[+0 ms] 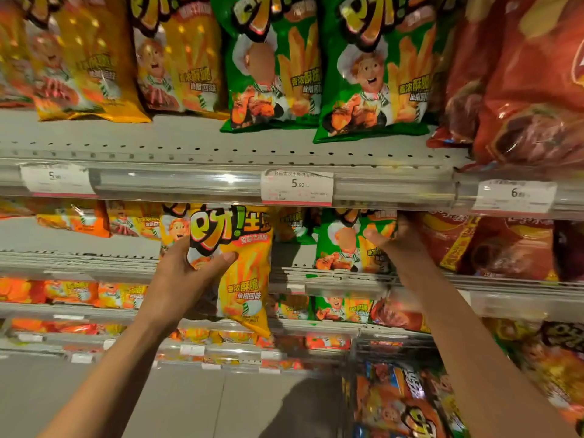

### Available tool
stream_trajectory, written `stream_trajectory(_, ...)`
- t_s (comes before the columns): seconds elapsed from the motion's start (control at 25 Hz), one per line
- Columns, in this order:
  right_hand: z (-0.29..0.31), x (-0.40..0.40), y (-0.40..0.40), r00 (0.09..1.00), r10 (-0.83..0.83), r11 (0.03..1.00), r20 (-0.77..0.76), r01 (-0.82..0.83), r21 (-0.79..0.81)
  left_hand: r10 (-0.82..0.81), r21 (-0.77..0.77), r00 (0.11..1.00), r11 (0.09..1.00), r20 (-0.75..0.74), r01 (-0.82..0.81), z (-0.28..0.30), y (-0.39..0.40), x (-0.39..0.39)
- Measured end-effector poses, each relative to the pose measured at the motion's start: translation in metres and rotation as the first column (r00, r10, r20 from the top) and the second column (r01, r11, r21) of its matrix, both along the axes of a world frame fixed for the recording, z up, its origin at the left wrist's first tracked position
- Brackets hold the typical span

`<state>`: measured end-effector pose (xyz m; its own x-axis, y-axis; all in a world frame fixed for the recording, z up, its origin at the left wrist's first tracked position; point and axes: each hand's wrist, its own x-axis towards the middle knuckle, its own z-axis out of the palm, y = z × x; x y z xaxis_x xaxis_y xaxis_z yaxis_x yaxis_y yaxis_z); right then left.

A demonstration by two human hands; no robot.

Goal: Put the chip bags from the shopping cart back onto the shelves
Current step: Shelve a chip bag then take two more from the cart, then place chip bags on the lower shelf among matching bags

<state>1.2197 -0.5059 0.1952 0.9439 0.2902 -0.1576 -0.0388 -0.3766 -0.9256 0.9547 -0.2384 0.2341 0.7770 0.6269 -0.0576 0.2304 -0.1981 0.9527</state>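
The left hand (186, 273) grips a yellow bag (235, 263) of chips by its left edge, the thumb curled across the front and the fingers hidden behind. The bag hangs upright in front of the shelves, its top reaching up to the rail of the upper shelf (189, 143), just left of the price tag (297, 187) marked 5.90. It rests on no shelf; only the hand carries it.

The right hand (395, 238) reaches under that same rail to a green bag (344, 245) standing on the second shelf (316, 273). The thumb lies on the bag's front near its right edge, and the fingers go behind its top, so the hand seems to clasp the bag, though the fingertips are out of sight.

On the upper shelf stand yellow bags (177, 58) at the left, two green bags (376, 74) in the middle, and red bags (531, 90) at the right. More red bags (493, 248) stand to the right of the right hand on the second shelf, and orange bags (76, 219) lie at its left end. Lower shelves hold further rows of bags, blurred. No cart is in view.
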Motion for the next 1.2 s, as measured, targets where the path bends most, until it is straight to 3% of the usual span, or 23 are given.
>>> stream_trajectory(0.56,-0.017,0.006,0.005,1.0,-0.025,0.997,-0.008,0.025,0.078,-0.03,-0.046,0.999,0.998,0.013,0.03,0.001,-0.001,0.01)
stream_trajectory(0.72,-0.016,-0.016,0.004,0.952,-0.13,0.99,0.278,0.108,0.092,-0.029,-0.016,0.999,0.999,0.037,0.029,0.0,0.0,-0.001)
stream_trajectory(0.84,-0.012,-0.036,0.006,0.796,-0.251,0.963,0.551,0.264,0.058,-0.037,-0.028,0.999,0.999,0.035,0.038,-0.005,0.003,-0.013)
stream_trajectory(0.96,-0.002,-0.058,0.024,0.666,-0.26,0.958,0.7,0.271,0.098,-0.087,-0.012,0.996,0.996,0.024,0.087,-0.01,0.007,-0.029)
stream_trajectory(1.08,0.001,-0.081,0.055,0.695,-0.13,0.988,0.707,0.151,0.034,-0.13,-0.018,0.991,0.991,0.018,0.13,-0.014,0.014,-0.045)
stream_trajectory(1.2,-0.002,-0.108,0.094,0.74,0.029,0.998,0.671,-0.055,0.016,-0.033,-0.09,0.999,0.995,0.011,0.034,-0.016,0.045,-0.066)
